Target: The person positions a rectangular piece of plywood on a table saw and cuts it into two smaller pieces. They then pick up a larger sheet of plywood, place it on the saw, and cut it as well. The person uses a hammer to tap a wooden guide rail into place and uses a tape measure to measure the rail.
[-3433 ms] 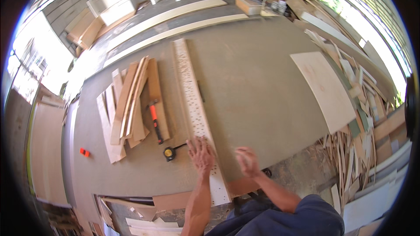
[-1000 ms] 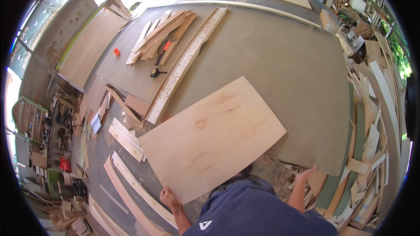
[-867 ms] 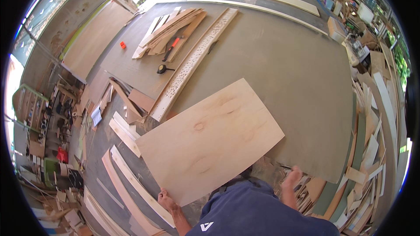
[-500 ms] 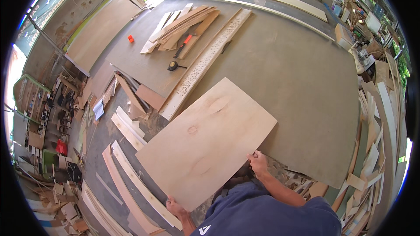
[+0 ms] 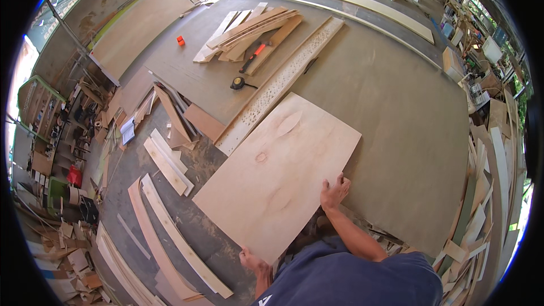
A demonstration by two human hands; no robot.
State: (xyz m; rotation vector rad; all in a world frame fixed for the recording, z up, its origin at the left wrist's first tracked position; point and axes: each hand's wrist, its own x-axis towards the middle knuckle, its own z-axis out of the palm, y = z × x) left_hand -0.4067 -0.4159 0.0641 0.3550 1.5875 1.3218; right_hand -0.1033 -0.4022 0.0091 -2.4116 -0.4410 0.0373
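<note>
A rectangular plywood panel (image 5: 277, 175) with several oval grain marks lies at an angle in front of me. Its far end is beside a long board with a speckled face (image 5: 277, 88) on the large flat sheet (image 5: 396, 136). My left hand (image 5: 255, 263) is closed on the panel's near edge, close to the bottom corner, with some fingers hidden beneath. At the panel's right edge, my right hand (image 5: 335, 192) is closed with its thumb side along the edge. Most of its fingertips are out of sight.
Beyond the panel lie a tape measure (image 5: 238, 83), a hammer (image 5: 253, 58), a stack of wood strips (image 5: 249, 33) and a small orange object (image 5: 181, 41). Long curved strips (image 5: 175, 232) lie to the left. Offcuts (image 5: 473, 226) crowd the right side.
The panel has shifted slightly to the right and away from me. My left hand moved right along with it; my right hand moved a little farther up the panel's edge. The view has shifted too.
</note>
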